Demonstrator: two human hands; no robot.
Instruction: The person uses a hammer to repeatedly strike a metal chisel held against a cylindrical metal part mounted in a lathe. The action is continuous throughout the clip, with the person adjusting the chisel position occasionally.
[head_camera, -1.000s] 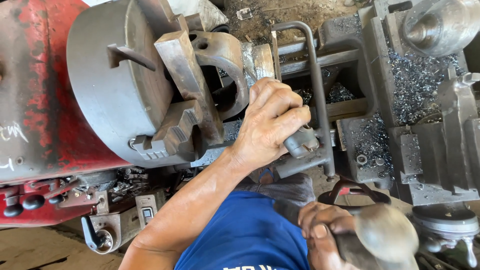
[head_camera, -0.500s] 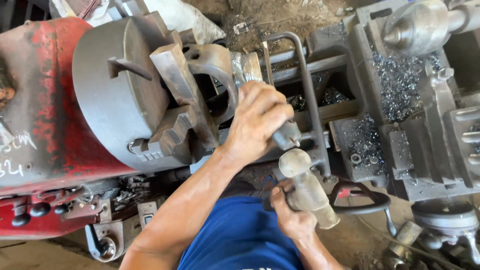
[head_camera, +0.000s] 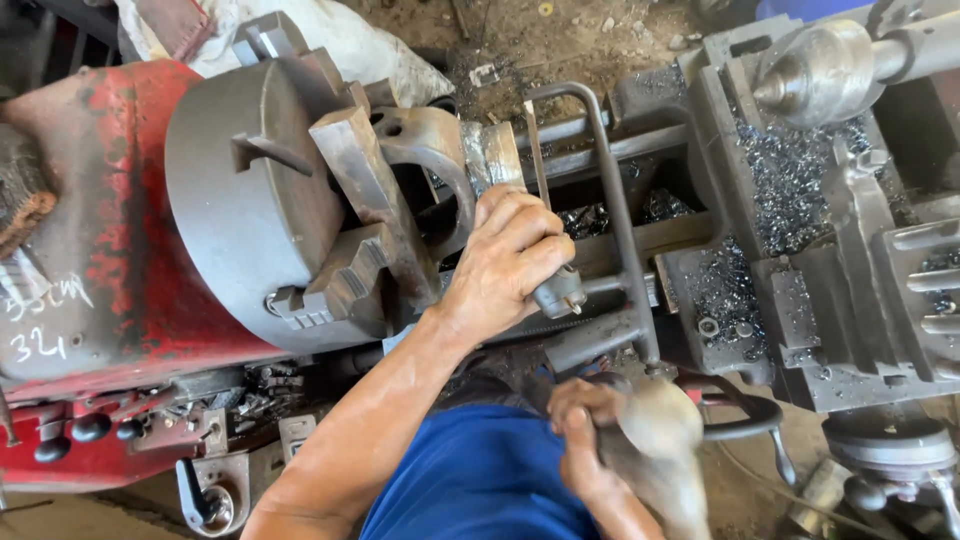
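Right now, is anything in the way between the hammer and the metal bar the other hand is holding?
Nothing visible blocks it. The right hand holds the hammer low, just below the metal bar gripped by the left hand. Only open space lies between them; the bent rod frame stands off to the side.

A grey metal rod (head_camera: 553, 290) lies level beside the lathe chuck; a blurred hammer (head_camera: 655, 440) stands low, head up.

Blurred: hammer head (head_camera: 655, 425) in right hand (head_camera: 580, 440), handle lost at near edge. Hidden under left hand (head_camera: 505, 265): gripped part of steel workpiece (head_camera: 555, 292). Tailstock (head_camera: 840, 65) cut off far right
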